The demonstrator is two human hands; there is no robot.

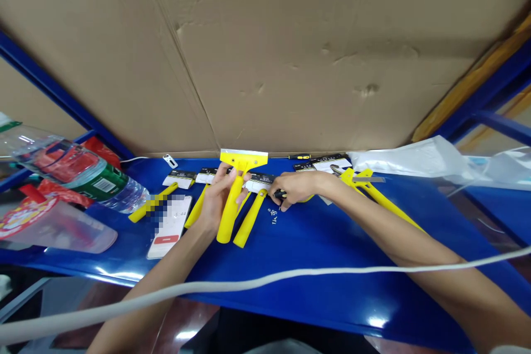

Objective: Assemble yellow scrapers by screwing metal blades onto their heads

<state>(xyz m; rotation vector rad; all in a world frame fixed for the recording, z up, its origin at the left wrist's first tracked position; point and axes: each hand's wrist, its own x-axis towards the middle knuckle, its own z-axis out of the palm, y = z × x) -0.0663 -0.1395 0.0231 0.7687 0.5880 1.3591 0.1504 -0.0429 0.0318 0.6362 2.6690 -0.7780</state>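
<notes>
My left hand (219, 196) is closed around the handle of a yellow scraper (230, 204), whose wide head with a metal blade points up and away. My right hand (294, 187) is closed, with its fingertips down by the blue tabletop. Out of it shows part of a black and yellow screwdriver (281, 194), mostly hidden by the fingers. Just below those fingertips lie several small screws and nuts (272, 214). Another yellow handle (250, 221) rests on the table between my hands. To the right, yellow scraper parts (390, 204) lie partly behind my right forearm.
A second screwdriver (299, 156) lies along the cardboard wall (265, 66). Black and white packages (179, 178) line the back. At left are a phone (170, 227), a water bottle (103, 180) and a plastic cup (74, 227). A white cable (265, 277) crosses before my forearms.
</notes>
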